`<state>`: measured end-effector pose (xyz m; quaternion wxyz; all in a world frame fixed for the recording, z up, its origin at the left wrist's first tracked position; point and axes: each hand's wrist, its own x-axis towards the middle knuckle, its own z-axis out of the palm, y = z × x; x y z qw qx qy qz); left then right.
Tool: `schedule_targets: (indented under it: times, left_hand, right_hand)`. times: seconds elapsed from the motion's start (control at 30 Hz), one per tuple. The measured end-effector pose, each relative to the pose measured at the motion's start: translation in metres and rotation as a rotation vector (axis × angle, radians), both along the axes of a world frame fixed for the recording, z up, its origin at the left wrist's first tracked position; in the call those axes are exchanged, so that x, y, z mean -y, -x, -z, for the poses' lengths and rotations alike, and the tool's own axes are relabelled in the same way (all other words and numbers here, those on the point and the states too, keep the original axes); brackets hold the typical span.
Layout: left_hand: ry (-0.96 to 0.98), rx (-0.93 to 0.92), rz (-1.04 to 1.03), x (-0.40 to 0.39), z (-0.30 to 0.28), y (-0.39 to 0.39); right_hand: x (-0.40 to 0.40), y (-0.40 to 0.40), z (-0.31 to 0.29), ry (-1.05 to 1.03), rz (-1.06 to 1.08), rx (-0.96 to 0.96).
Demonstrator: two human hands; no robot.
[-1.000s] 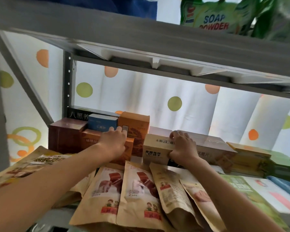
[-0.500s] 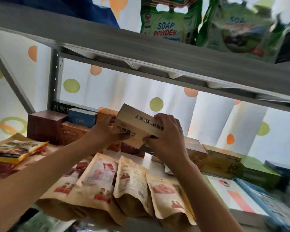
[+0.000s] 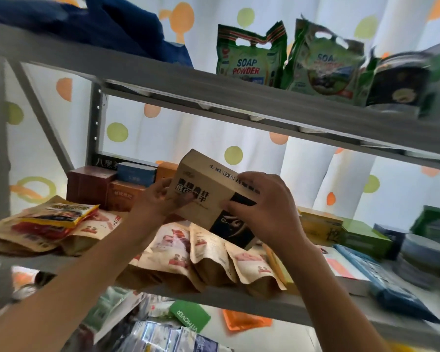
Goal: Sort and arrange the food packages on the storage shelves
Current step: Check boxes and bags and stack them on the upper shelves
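A tan cardboard food box (image 3: 201, 181) with black lettering is held tilted above the middle shelf (image 3: 272, 304), lifted clear of it. My left hand (image 3: 158, 199) grips its left end. My right hand (image 3: 262, 204) grips its right end, fingers curled over the top edge. A row of kraft-paper pouches (image 3: 208, 252) lies along the shelf front below the box. Behind my left hand stand brown, orange and blue boxes (image 3: 117, 186) at the back left.
Flat snack packets (image 3: 54, 219) are piled at the shelf's left. Yellow and green boxes (image 3: 341, 232) and blue packs (image 3: 381, 283) sit to the right. The upper shelf (image 3: 214, 90) carries soap powder bags (image 3: 249, 59) and a blue cloth. More packages lie on the shelf below.
Both hands took hold of the tan box, lifted it off the shelf and tilted it; it now faces me more fully. The view swung upward.
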<state>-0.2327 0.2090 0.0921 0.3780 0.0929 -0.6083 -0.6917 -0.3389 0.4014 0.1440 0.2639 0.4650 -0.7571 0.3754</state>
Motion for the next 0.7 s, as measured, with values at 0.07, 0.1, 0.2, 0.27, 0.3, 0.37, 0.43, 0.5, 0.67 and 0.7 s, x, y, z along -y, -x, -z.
schedule_targets:
  times: [0.07,0.1,0.2,0.27,0.3,0.37,0.43,0.5,0.67,0.7]
  left_hand:
    - [-0.017,-0.023,0.025,-0.005,0.002,-0.019]
    - [-0.036,-0.041,0.041,-0.007,0.004,-0.032]
    - [-0.093,-0.096,0.065,-0.011,0.011,-0.073]
    - [-0.135,-0.114,0.065,-0.007,0.021,-0.101]
    - [-0.164,-0.125,0.063,-0.005,0.025,-0.112]
    - [-0.212,-0.149,0.032,-0.003,0.035,-0.14]
    - [-0.24,-0.178,0.013,-0.003,0.042,-0.162]
    - [-0.249,-0.169,0.008,-0.005,0.049,-0.188]
    - [-0.222,-0.126,-0.056,-0.025,0.073,-0.241]
    - [-0.213,-0.133,-0.073,-0.029,0.079,-0.249]
  right_hand:
    - [-0.006,-0.019,0.0,0.03,0.007,0.019]
    - [-0.01,-0.032,0.002,0.055,0.015,0.031]
    - [-0.016,-0.07,0.012,0.153,-0.022,0.082]
    - [-0.014,-0.095,0.019,0.182,-0.064,0.13]
    - [-0.012,-0.107,0.021,0.206,-0.087,0.172]
    - [-0.009,-0.131,0.028,0.277,-0.136,0.299]
    - [-0.006,-0.15,0.036,0.339,-0.176,0.407]
    - [-0.003,-0.173,0.049,0.408,-0.206,0.529]
    - [-0.002,-0.225,0.086,0.605,-0.239,0.769]
    - [-0.002,-0.234,0.094,0.638,-0.237,0.808]
